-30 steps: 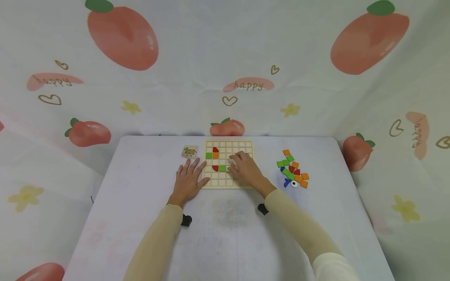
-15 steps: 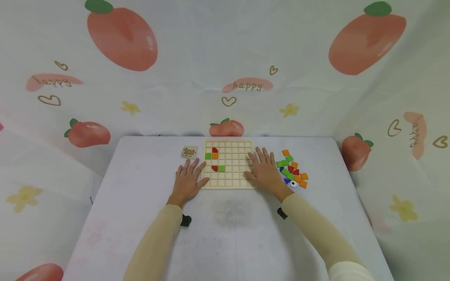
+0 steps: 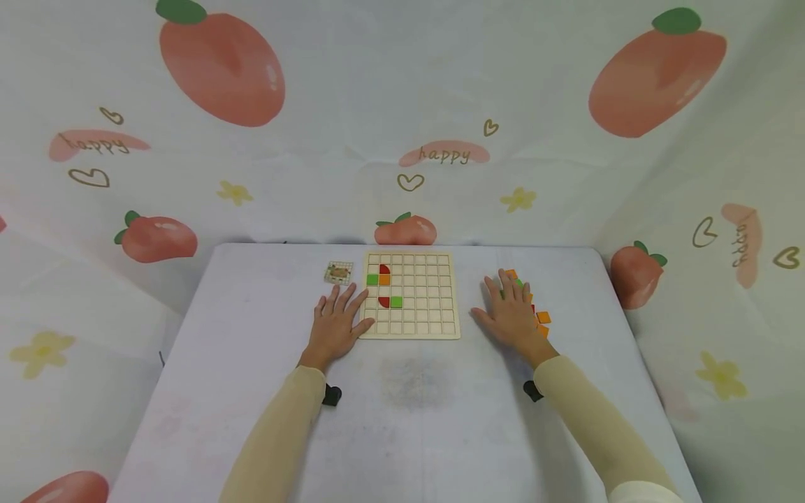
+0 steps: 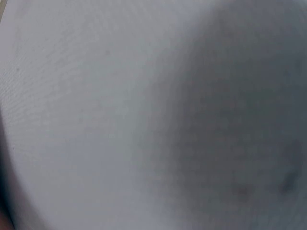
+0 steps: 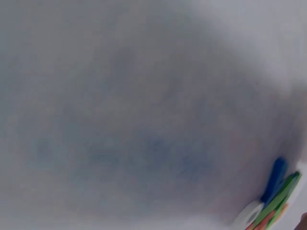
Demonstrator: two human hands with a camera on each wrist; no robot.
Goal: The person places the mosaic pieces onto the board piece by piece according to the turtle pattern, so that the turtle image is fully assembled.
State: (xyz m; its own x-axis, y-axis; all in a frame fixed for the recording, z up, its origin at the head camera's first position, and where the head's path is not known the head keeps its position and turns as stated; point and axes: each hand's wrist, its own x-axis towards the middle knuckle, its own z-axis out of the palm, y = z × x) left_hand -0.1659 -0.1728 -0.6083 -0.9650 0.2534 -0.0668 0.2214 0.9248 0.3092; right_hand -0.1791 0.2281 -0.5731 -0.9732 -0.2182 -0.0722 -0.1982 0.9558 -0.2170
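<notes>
A pale wooden grid board lies on the table. In its left part sit a red quarter-round piece, a green square, an orange square, another red quarter-round and a green square beside it. My left hand rests with fingers spread at the board's left edge, fingertips right at the rim. Over the loose pieces on the right, my right hand has its fingers extended and hides most of them. Orange squares show past it. In the right wrist view, a blue piece and a green piece appear.
A small printed card lies left of the board, just beyond the left fingertips. A white round piece with a dark centre shows in the right wrist view. The white table ends at a patterned cloth backdrop.
My right hand has moved right, from above the board to above the loose pieces, its fingers straightening on the way. My left hand has stayed at the board's edge.
</notes>
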